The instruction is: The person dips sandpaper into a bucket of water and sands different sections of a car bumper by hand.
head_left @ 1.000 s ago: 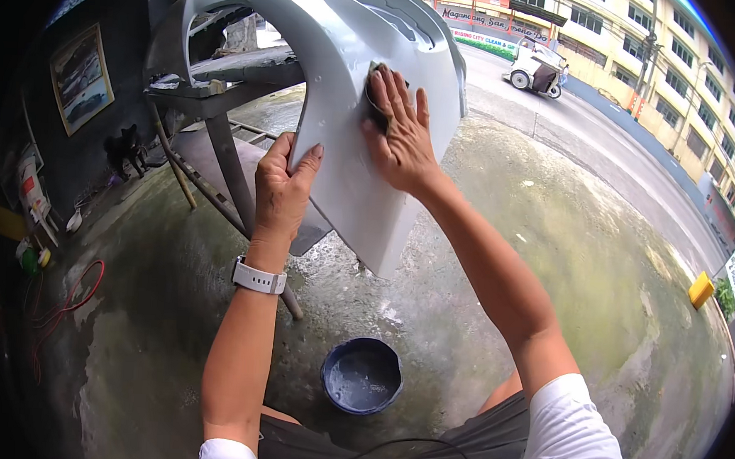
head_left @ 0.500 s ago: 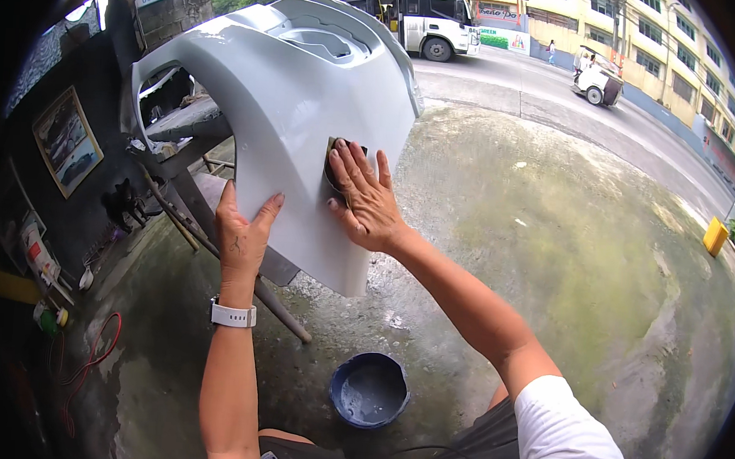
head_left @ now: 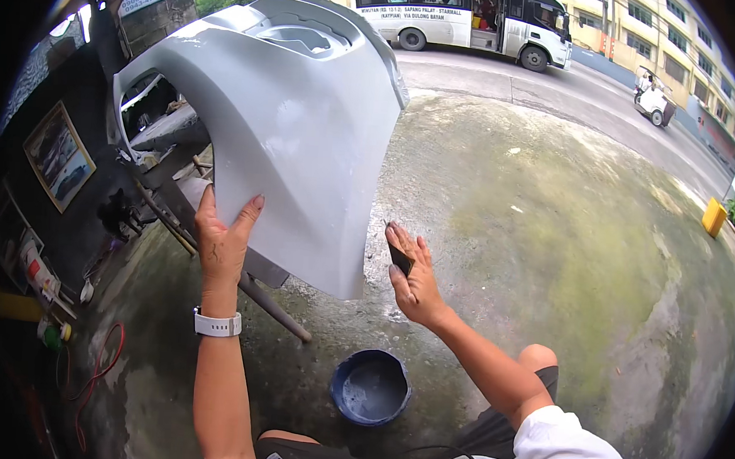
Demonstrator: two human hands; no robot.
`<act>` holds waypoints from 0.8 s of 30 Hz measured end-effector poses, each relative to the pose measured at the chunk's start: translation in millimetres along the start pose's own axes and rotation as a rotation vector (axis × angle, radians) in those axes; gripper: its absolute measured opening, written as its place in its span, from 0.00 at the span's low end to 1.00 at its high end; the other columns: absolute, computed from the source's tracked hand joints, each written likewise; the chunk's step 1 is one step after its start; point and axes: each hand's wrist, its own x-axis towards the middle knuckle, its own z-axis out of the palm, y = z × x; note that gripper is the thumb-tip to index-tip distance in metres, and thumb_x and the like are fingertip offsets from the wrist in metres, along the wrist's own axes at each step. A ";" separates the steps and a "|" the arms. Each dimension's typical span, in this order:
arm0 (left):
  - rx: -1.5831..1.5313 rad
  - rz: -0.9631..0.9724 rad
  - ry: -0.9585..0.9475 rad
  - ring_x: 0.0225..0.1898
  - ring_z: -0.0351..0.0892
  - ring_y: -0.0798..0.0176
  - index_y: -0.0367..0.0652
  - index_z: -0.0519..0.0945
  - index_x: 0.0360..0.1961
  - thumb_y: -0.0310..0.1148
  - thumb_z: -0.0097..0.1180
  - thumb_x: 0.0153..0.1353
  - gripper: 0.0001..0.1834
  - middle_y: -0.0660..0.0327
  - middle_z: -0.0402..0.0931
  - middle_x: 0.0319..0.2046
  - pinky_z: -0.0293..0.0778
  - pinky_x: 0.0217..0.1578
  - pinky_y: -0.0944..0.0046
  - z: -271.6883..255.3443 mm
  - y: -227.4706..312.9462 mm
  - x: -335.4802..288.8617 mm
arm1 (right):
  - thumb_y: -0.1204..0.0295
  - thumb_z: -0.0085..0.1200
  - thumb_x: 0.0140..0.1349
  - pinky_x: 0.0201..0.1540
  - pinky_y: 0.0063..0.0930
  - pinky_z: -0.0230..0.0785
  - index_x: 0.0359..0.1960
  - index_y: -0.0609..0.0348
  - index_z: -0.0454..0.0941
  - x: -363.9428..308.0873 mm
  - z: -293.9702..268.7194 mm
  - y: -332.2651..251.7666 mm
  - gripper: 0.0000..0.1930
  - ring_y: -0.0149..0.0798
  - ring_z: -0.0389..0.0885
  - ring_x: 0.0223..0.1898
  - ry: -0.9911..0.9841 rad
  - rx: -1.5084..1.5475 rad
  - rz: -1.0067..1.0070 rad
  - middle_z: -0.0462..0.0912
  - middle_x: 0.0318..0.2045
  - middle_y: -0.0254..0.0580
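A large grey car bumper panel (head_left: 298, 126) stands propped on a metal stand in front of me. My left hand (head_left: 222, 238), with a white watch on the wrist, presses flat against the panel's lower left edge. Off to the right of the panel's bottom corner, my right hand (head_left: 411, 277) grips a small dark sanding pad (head_left: 399, 254) and no longer touches the panel. A dark blue bowl of water (head_left: 370, 387) sits on the wet concrete between my arms, near my knee.
A metal stand and bars (head_left: 217, 246) support the panel at left. Framed pictures, bottles and a red cable (head_left: 85, 381) lie by the dark wall at left. A bus (head_left: 462, 18) is parked on the road beyond; a yellow post (head_left: 713, 217) stands at right.
My right hand has slid down the panel with the pad and come off its lower right edge. My left hand stays on the panel.
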 end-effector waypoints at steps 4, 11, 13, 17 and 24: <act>0.394 0.140 0.126 0.57 0.78 0.55 0.37 0.75 0.62 0.32 0.74 0.60 0.31 0.50 0.78 0.58 0.75 0.58 0.55 -5.0 -2.1 4.8 | 0.73 0.45 0.68 0.69 0.45 0.64 0.73 0.63 0.64 -162.4 62.4 20.6 0.30 0.61 0.72 0.68 -0.201 0.289 0.254 0.73 0.66 0.63; 1.096 0.721 -0.072 0.74 0.63 0.45 0.52 0.70 0.74 0.46 0.68 0.63 0.39 0.53 0.63 0.74 0.62 0.73 0.43 -18.7 63.5 71.0 | 0.56 0.48 0.67 0.48 0.54 0.76 0.44 0.67 0.83 -251.6 218.5 110.9 0.23 0.63 0.87 0.43 -1.002 0.061 0.544 0.86 0.39 0.68; 1.219 0.721 -0.137 0.74 0.62 0.45 0.52 0.71 0.73 0.47 0.66 0.64 0.38 0.53 0.63 0.75 0.60 0.74 0.43 -19.2 76.9 80.2 | 0.56 0.51 0.65 0.50 0.52 0.77 0.41 0.65 0.84 -252.5 243.9 123.0 0.22 0.58 0.88 0.45 -1.207 -0.012 0.527 0.88 0.41 0.63; 1.339 0.653 -0.259 0.76 0.60 0.45 0.51 0.73 0.72 0.51 0.63 0.66 0.36 0.54 0.65 0.75 0.55 0.75 0.42 -14.8 77.2 87.0 | 0.58 0.53 0.64 0.49 0.51 0.79 0.37 0.64 0.85 -281.4 291.2 142.4 0.19 0.55 0.89 0.45 -1.246 0.101 0.790 0.90 0.40 0.54; 1.272 0.635 -0.394 0.76 0.59 0.45 0.50 0.75 0.70 0.51 0.62 0.67 0.33 0.52 0.67 0.72 0.55 0.74 0.42 -13.8 107.1 182.2 | 0.70 0.56 0.62 0.56 0.57 0.78 0.44 0.63 0.83 -215.1 179.7 75.5 0.12 0.52 0.86 0.53 -0.270 1.390 1.938 0.88 0.48 0.50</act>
